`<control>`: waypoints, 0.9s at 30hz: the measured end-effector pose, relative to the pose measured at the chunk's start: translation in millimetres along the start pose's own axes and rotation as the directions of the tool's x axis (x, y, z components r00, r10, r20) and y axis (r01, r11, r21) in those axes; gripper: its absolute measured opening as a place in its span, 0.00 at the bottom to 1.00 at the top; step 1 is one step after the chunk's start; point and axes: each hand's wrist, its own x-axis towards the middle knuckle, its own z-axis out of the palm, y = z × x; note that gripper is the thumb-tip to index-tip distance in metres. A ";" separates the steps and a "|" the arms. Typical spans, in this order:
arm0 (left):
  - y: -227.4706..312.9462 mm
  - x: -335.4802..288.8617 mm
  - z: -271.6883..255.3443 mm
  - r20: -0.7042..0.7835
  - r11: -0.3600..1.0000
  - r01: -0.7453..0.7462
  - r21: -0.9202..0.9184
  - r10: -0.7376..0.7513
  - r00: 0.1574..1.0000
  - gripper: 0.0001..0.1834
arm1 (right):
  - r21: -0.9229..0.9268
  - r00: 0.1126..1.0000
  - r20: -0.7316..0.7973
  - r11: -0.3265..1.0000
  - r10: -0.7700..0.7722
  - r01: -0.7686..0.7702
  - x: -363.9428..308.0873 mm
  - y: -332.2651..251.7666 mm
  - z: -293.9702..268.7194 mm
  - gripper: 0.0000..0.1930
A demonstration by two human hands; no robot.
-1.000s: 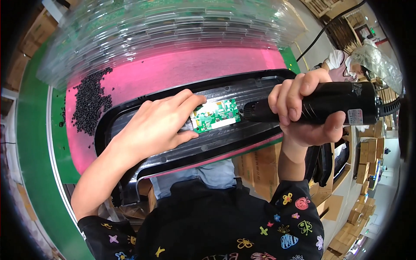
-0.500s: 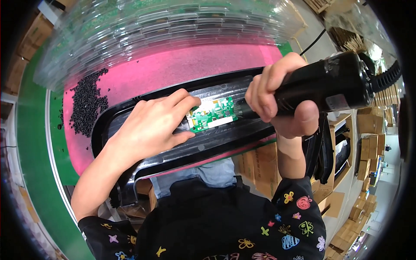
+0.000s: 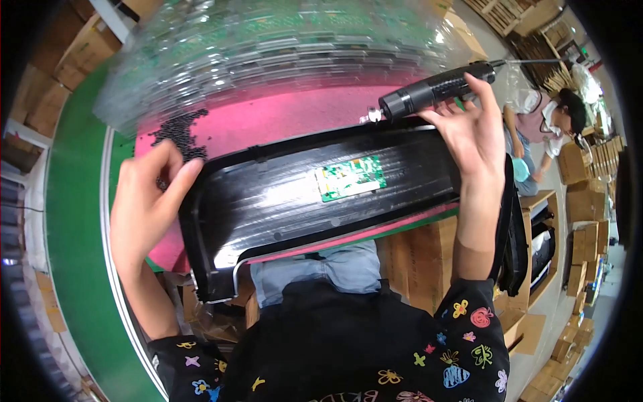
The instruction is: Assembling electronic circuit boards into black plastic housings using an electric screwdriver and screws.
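Observation:
A shallow black plastic housing (image 3: 281, 221) lies across the bench in front of me. Inside it sits a green circuit board (image 3: 351, 179), with neither hand on it. At the housing's left end is my left hand (image 3: 144, 201), its thumb and bent forefinger drawn together beside a heap of small black screws (image 3: 184, 130). Whether a screw is between those fingertips cannot be made out. My right hand (image 3: 472, 137) holds a black electric screwdriver (image 3: 432, 92) loosely above the far right edge of the housing. The tool lies tilted, its bit end pointing left; some fingers are hidden behind it.
Stacked clear plastic trays (image 3: 288, 60) with green boards stand along the far side of the pink mat (image 3: 248, 124). A cord (image 3: 529, 61) runs off the screwdriver's rear. Cardboard boxes (image 3: 422, 258) are at the right, and another person (image 3: 546, 127) is beyond.
My left hand has left the circuit board and moved left to the screws. My right hand has lifted the screwdriver off the board, up and right, and loosened its grasp.

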 end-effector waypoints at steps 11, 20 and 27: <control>-34.4 -139.8 31.8 0.269 0.820 0.452 -0.351 -0.374 0.887 0.13 | -0.132 0.125 0.991 0.346 0.043 0.929 -129.5 -76.4 35.6 0.12; -49.1 -151.0 54.7 0.114 0.886 0.241 -0.396 -0.213 0.970 0.20 | 0.130 -0.046 0.968 0.332 -0.247 0.934 -141.7 -109.4 59.2 0.08; -21.0 -189.6 78.3 0.170 0.791 0.335 -0.512 -0.289 0.942 0.10 | 0.506 -0.448 0.759 -0.005 -0.472 0.862 -184.7 -77.1 110.9 0.11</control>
